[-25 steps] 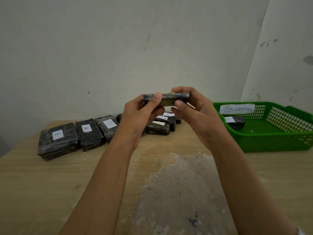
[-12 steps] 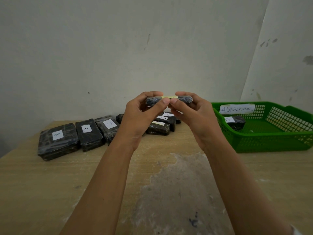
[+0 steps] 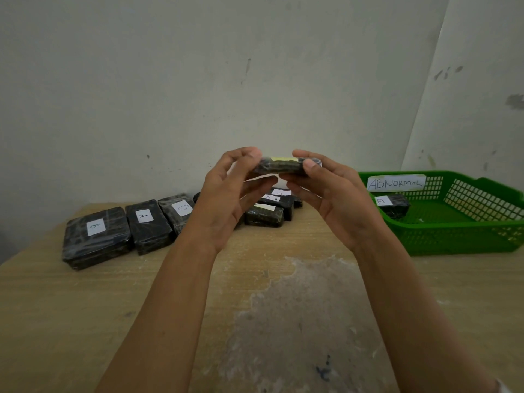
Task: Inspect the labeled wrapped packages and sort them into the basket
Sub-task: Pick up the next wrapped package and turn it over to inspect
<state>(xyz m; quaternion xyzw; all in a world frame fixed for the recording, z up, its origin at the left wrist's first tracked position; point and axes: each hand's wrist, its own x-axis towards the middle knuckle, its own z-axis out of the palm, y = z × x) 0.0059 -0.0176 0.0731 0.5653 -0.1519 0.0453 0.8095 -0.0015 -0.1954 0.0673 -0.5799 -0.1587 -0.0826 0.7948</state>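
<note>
While it was seemingly being checked, the wrapped package (image 3: pixel 279 165) hung edge-on above the table (image 3: pixel 85 307), pinched at its ends by left hand (image 3: pixel 226 194) and right hand (image 3: pixel 334 199), outside the green basket (image 3: pixel 453 242).

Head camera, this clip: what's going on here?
A person holds one dark wrapped package up above the table, edge-on to the camera. The left hand and right hand each pinch an end, apparently to inspect it. More labelled packages lie on the table at the left and behind the hands. The green basket tagged ABNORMAL sits at the right with one package marked A inside.
</note>
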